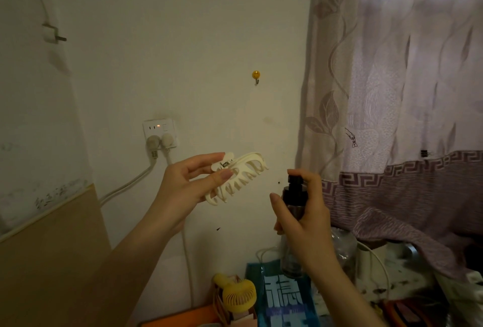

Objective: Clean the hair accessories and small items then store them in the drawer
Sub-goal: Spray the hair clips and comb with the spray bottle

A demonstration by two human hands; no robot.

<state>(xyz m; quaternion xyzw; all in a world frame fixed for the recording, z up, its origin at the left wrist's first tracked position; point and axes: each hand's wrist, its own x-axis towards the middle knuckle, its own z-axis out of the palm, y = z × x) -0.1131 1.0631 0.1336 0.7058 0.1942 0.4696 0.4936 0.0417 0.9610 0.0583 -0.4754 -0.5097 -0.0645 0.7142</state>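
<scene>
Left hand (pixel 183 185) raised before wall, thumb and fingers pinching hinge end of cream hair claw clip (pixel 235 177), teeth pointing down-right, right hand (pixel 308 211) curled round dark spray bottle (pixel 292 196), nozzle near clip, apart.

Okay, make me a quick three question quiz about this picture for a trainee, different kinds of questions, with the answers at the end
1. True or false: the left hand holds the cream hair claw by its hinge end.
2. The right hand grips what? A) comb B) spray bottle C) cloth
3. Fill in: on the wall above the hair claw hangs a small yellow ____.

Key
1. True.
2. B; the forefinger rests on its black pump top.
3. Hook, with a smiley face.
</scene>
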